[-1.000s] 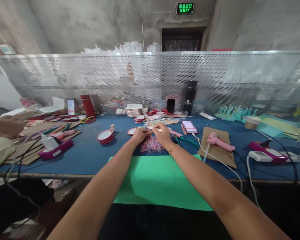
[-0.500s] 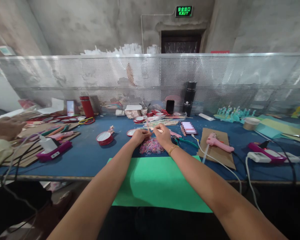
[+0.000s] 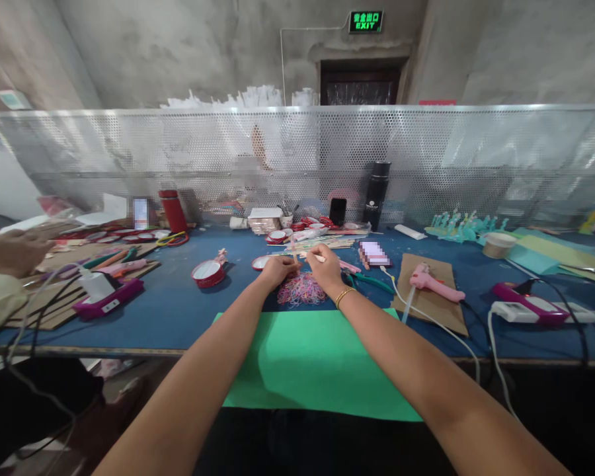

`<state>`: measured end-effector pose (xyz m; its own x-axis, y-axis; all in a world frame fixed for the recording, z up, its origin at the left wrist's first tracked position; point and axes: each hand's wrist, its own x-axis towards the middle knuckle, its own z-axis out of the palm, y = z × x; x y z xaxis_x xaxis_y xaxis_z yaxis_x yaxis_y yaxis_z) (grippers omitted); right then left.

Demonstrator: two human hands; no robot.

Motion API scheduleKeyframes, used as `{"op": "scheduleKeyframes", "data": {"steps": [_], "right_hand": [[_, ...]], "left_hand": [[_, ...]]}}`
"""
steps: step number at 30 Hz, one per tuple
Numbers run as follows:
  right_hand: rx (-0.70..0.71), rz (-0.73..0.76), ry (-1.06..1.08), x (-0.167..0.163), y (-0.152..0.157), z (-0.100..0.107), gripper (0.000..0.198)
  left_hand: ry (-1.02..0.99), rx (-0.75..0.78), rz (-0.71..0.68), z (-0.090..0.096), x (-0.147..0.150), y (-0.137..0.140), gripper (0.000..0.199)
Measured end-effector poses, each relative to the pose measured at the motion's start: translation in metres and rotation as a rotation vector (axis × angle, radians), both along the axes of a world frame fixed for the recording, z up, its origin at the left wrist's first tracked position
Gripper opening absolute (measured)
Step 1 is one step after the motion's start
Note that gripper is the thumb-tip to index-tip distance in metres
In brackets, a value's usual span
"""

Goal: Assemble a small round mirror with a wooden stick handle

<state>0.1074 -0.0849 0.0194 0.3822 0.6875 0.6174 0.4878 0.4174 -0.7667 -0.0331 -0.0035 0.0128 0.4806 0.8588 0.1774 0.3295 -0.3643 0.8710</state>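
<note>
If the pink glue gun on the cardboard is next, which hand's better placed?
Right, likely. The right hand is nearer the glue gun, which lies off to that side; the left hand would have to reach past the right. One catch: the right seems to hold a pale stick.

Two bottles (image 3: 375, 195), three phones (image 3: 338, 211) on your bench (image 3: 168, 320).
You also have two purple power strips (image 3: 112, 299) near the front edge, one green sheet (image 3: 317, 370) over that edge, one pile of small bands (image 3: 301, 291) before you, and one bracelet (image 3: 344, 296).
</note>
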Motion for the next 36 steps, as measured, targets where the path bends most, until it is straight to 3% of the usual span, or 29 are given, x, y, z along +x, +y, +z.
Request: {"op": "scheduleKeyframes", "data": {"steps": [7,23,36], "right_hand": [[0.035,0.068,-0.029,-0.004,0.001,-0.002,0.013],[0.017,0.018,-0.011,0.0,0.0,-0.001,0.012],[0.037,0.082,-0.05,-0.003,0.001,-0.003,0.014]], "left_hand": [[-0.025,-0.037,0.022,0.005,0.001,-0.007,0.043],[-0.008,-0.042,0.046,0.012,0.002,-0.015,0.038],[-0.048,-0.058,0.035,0.003,0.003,-0.008,0.041]]}}
